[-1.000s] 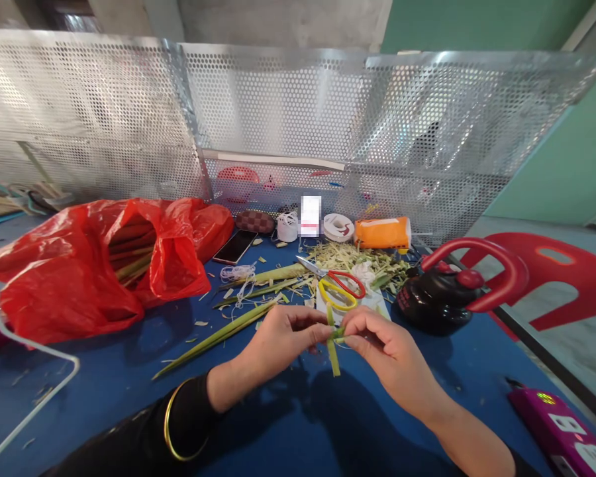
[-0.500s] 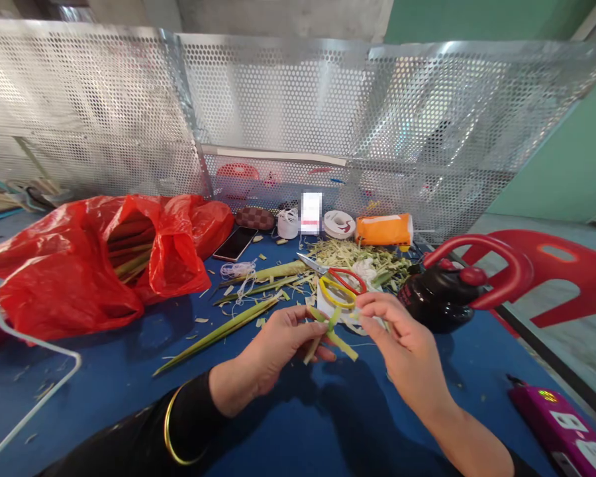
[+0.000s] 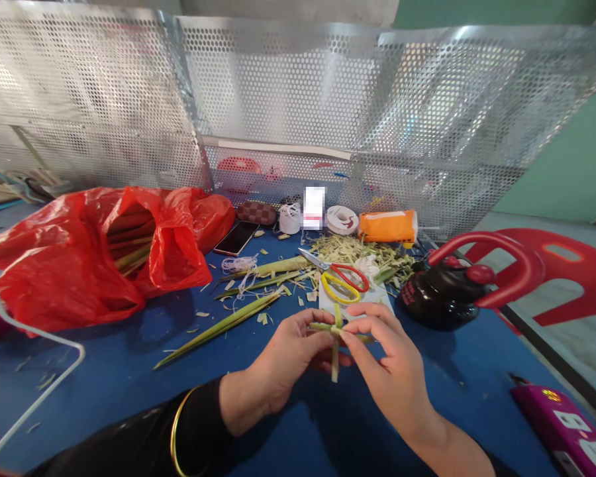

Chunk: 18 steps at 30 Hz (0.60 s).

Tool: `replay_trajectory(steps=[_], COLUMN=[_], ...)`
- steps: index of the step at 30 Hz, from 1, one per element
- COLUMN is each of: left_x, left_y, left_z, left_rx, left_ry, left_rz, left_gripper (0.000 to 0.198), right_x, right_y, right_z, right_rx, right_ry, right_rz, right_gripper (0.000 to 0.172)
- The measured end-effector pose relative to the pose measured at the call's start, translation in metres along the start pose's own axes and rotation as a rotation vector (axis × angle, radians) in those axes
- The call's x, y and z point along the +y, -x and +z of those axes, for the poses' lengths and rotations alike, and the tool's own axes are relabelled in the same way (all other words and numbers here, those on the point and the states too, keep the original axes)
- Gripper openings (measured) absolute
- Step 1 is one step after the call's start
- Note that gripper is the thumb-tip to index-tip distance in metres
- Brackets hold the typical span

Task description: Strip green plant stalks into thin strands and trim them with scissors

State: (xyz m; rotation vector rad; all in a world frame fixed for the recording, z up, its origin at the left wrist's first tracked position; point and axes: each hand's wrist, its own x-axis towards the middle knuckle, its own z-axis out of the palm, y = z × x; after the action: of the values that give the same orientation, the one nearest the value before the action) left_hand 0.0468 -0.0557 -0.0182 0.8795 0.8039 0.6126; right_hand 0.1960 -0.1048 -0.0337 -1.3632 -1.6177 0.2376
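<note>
Between my hands is a small cross of woven green leaf strips (image 3: 335, 361), its arms pointing up, down and sideways. My left hand (image 3: 298, 348) pinches it from the left, thumb on top and fingers underneath. From the right, my right hand (image 3: 385, 348) pinches at its centre with thumb and fingertips. Just beyond lie scissors (image 3: 340, 281) with one red and one yellow handle, partly on a white sheet (image 3: 377, 295). A long green leaf stalk (image 3: 218, 330) rests left of my hands. More stalks (image 3: 263, 273) and tangled white string (image 3: 239, 265) lie farther off.
A red plastic bag (image 3: 64, 265) of stalks stands left. Leaf scraps (image 3: 362, 252) are heaped behind the scissors. A black jug (image 3: 440, 295) with a red handle and a purple power strip (image 3: 561, 417) are right. A phone (image 3: 237, 237) lies near the perforated metal screen (image 3: 278, 86).
My right hand has moved left and down onto the leaf cross and now grips its centre. The cross has turned, so one arm points straight down.
</note>
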Motion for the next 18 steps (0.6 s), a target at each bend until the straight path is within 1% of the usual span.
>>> replay_trajectory(steps=[3,8,14,18], left_x=[-0.001,-0.001,-0.0028,-0.005], left_y=[0.002,0.0044,0.0014,-0.0004], left_z=[0.0014,0.0023,0.0012,0.0008], left_rx=[-0.006,-0.029,-0.023,-0.011], left_ry=[0.013,0.058,0.045,0.03], left_rz=[-0.009,-0.001,0.043,0.02], left_gripper=[0.03,0.034,0.028,0.026], right_x=[0.0022,0.0029,0.0015,0.0035], right_y=[0.0,0.0002,0.0,0.0007], right_z=[-0.0005,-0.0006,0.0024,0.0041], right_rx=[-0.018,-0.014,-0.009,0.013], right_ry=[0.006,-0.015,-0.051,-0.051], right_rz=[0.008,0.031,0.08,0.078], right_gripper=[0.011,0.01,0.01,0.007])
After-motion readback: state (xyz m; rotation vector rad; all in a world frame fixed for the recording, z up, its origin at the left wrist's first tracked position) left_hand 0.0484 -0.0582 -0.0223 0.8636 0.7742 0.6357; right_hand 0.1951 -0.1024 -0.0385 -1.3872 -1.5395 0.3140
